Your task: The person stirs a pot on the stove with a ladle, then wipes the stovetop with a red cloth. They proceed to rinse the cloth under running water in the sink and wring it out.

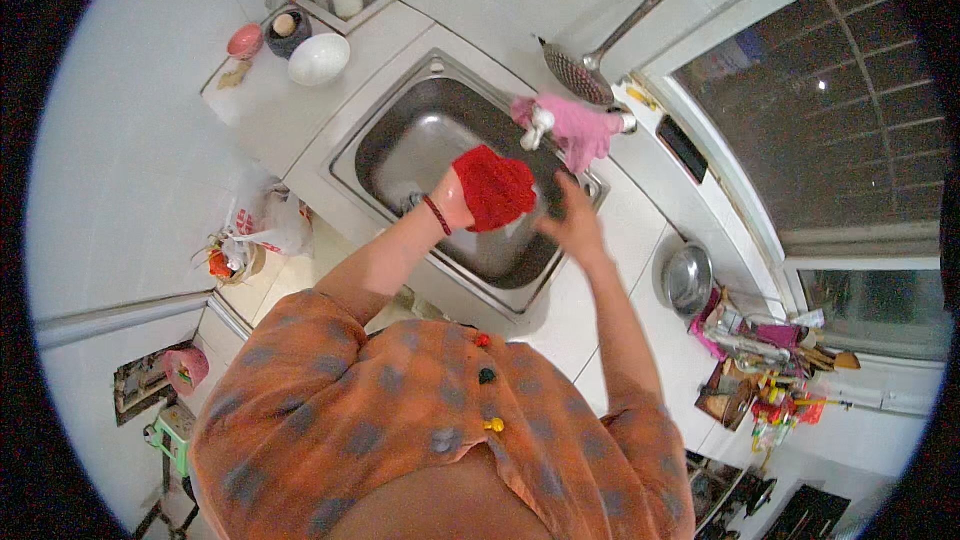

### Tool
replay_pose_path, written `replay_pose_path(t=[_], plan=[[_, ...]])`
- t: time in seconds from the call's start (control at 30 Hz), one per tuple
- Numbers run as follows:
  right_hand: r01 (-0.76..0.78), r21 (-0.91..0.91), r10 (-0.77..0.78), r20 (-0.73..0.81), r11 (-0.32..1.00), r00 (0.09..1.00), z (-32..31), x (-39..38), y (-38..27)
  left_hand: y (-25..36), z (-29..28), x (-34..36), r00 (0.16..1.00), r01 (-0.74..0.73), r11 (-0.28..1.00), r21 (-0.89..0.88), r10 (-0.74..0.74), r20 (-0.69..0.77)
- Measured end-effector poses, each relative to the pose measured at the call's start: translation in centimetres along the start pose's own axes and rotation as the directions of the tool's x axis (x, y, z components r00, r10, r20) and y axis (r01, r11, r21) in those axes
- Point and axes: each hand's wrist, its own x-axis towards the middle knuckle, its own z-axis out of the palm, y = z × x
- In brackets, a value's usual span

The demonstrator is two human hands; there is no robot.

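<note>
My left hand is over the sink, a stainless steel basin. A red cloth or mitt covers it from the base of the thumb outward, so its fingers are hidden. A dark red bracelet circles the wrist. To its right, above the basin's right side, my right hand is open, its fingers apart and slightly blurred, with nothing in them. Just beyond it, a pink cloth hangs over the tap, whose white handle sticks out.
A white bowl and a small pink bowl stand at the counter's far left. A long-handled skimmer hangs by the window. On the right are a metal bowl and several crowded utensils. A plastic bag is at left.
</note>
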Motion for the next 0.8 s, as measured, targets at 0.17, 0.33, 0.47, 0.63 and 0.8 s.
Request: replay_pose_path(t=[0.17,0.33,0.47,0.63,0.8], plan=[[0.023,0.567,0.019,-0.068,0.823,0.998,8.2,-0.4,1.8,-1.8,2.3,0.8,0.999,0.021,1.000,-0.021,-0.020,0.043],[-0.187,0.946,0.521,0.024,0.264,0.853,6.5,0.3,-0.6,1.6,-2.3,-1.1,0.894,0.099,0.821,0.562,0.175,-0.413],[-0.094,0.971,0.580,-0.052,0.219,0.813,4.5,0.5,-3.0,2.8,-12.4,-5.3,0.698,0.466,0.746,0.475,0.019,-0.716],[-0.018,0.629,0.252,-0.284,0.777,0.925,5.4,-0.7,-6.5,-2.5,-5.4,-2.2,0.827,0.134,0.991,-0.006,-0.115,-0.550],[-0.146,0.659,0.279,-0.101,0.738,0.955,6.8,-1.6,-6.8,-4.2,-7.4,1.2,0.906,-0.059,0.997,-0.043,0.036,-0.421]])
